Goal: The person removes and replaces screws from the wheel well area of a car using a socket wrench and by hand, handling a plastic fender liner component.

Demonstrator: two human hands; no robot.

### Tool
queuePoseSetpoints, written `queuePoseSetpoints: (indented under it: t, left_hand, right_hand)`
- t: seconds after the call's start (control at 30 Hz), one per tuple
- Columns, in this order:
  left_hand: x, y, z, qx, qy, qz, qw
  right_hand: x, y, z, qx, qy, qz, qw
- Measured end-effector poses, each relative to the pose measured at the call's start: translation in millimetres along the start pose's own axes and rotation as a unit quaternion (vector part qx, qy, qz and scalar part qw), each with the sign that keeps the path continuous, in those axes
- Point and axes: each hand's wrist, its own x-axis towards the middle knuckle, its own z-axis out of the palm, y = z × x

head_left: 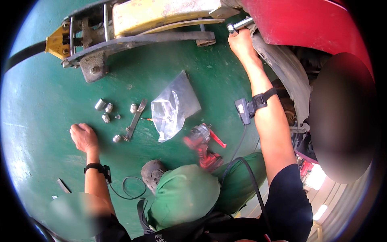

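Observation:
High on the right, my right hand (241, 42) is closed around a silver ratchet wrench (246, 23) beside the red car body (302, 26). My left hand (84, 136) rests on the green floor at the left, its fingers curled under; anything inside them is hidden. Beyond that hand lie a metal socket (100, 104) and several silver nuts (106, 118). A flat metal strip (136, 119) lies to their right, with another nut (117, 138) at its near end. A clear plastic bag (176, 105) sits in the middle, some contents showing through. Nearer my knees is a red impact wrench (203, 147).
A yellow and grey floor jack (157, 18) stretches across the far side, its black handle (26, 54) leading left. A grey wheel-arch liner (282, 66) hangs at the right. A thin dark tool (63, 185) lies at the lower left. Cables run from both wrist devices.

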Motion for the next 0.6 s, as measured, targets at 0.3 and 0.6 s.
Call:
queuePoseSetpoints:
  t: [0.3,0.6]
  left_hand:
    - [1.9,9.5,-11.9,-0.018,-0.084,0.006,0.996]
    - [20.5,93.1,-111.5,-0.346,-0.317,-0.014,0.883]
  right_hand:
    - [7.0,16.3,-4.7,-0.037,-0.006,-0.027,0.999]
    - [-23.4,12.2,-41.7,0.045,0.013,-0.048,0.998]
